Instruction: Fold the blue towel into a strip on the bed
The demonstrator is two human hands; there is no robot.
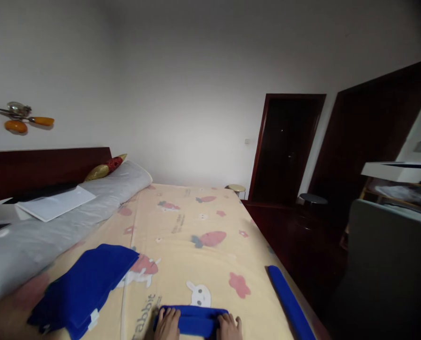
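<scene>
Blue folded cloth point(195, 321) lies at the near edge of the bed sheet point(196, 236), pressed flat under left hand point(168, 325) and right hand point(229, 327), fingers seemingly spread, not clenched; uneven pressure might skew the fold or slide it off.

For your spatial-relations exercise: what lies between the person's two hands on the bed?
In the head view, a folded blue cloth lies between the left hand and the right hand, both resting on its ends.

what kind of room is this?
Most likely a home bedroom: a bed with a cartoon-print sheet, a dark wooden headboard with pillows along it, and a dark door. Both hands, left and right, press on a folded blue cloth.
</scene>
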